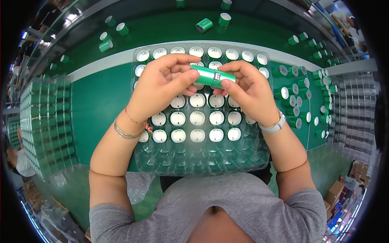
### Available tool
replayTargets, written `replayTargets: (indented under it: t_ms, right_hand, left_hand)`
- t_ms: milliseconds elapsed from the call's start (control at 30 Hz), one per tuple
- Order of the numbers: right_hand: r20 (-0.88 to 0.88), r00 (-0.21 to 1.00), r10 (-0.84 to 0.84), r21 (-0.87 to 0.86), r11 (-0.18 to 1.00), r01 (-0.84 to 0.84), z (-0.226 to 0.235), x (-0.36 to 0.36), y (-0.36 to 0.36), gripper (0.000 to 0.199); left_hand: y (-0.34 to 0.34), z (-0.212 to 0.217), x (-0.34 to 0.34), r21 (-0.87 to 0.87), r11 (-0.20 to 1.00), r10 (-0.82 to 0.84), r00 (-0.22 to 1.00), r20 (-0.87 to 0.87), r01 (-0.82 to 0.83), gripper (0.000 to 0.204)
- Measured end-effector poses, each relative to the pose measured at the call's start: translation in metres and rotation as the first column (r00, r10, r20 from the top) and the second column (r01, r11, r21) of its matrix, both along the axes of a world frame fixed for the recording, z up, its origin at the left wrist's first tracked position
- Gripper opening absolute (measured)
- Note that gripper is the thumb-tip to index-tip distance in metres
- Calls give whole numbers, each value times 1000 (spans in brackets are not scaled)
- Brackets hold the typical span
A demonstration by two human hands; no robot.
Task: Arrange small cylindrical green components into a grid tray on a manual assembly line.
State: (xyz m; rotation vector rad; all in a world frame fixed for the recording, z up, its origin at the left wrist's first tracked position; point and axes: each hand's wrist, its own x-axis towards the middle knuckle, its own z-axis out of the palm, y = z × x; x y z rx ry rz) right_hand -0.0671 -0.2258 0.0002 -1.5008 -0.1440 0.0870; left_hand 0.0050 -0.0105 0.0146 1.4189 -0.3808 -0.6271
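Note:
Between my two hands, above the tray, a shiny green cylinder [206, 75] lies on its side with a seam round it and a small dark panel facing up. My left hand [156, 85] pinches its left part between thumb and fingers. On its right end, my right hand [252, 90] closes with the thumb pressed near the panel. Beneath them sits a clear plastic tray [202, 162] with rows of pockets. Many pockets hold upright pieces with white oval tops [197, 118]; the near rows show bare plastic. My hands and forearms hide part of the tray.
Loose green cylinders [292, 101] stand on the green table [97, 117] at the right. More green pieces [204, 25] are scattered on the dark green strip at the back. Filled trays [46, 121] are stacked at the left, and clear trays [352, 113] at the far right.

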Motion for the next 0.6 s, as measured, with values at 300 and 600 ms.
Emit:
replayTargets:
  t_ms: [300,600]
  right_hand:
    - [-146,985,87,-17,996,-91,1,4,-5,24]
    - [1,1000,2,126,992,-2,-6,7,-6,37]
  left_hand:
    - [-3,-3,1,58,997,47,999,17,-48,30]
    - [-10,-13,-4,37,997,47,912,408,-68,40]
